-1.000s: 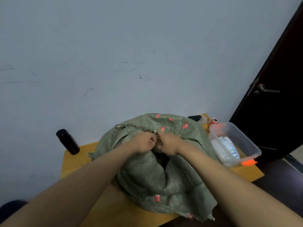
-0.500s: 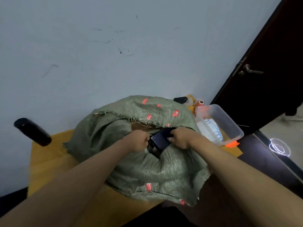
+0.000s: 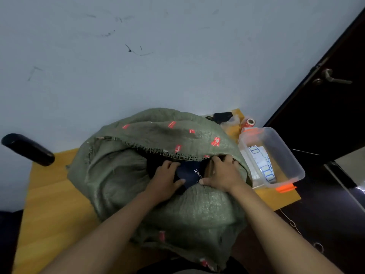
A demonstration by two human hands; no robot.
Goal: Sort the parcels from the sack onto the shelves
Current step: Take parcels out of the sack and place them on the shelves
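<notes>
From your head camera, you are only at the start of the job. The big green sack (image 3: 162, 194) lies on the yellow table (image 3: 49, 204), pushed up near the pale wall (image 3: 158, 56). Its mouth is open in the middle. A dark blue parcel (image 3: 192, 175) peeks out of that mouth, with small white letters on it. It sits between your two hands and most of it is hidden inside.

Your left hand (image 3: 165, 180) has its fingers curled over the left side of the parcel, with the thumb underneath. Your right hand (image 3: 222, 175) grips the right side of the parcel, close to the sack's frayed edge. It may have some cloth in its grip too; you cannot tell for sure.

No parcel is out yet, and no shelves show here. So I think all the sorting is left to do. The sack looks full and lumpy.

The sack is rough woven cloth, wrinkly, with little red marks. The parcel looks smooth and flat. A black bottle (image 3: 27, 149) stands at the left, round and shiny. A clear plastic box (image 3: 284, 155) sits at the right, with blue-edged labels inside. A dark door (image 3: 325, 115) is behind it.
</notes>
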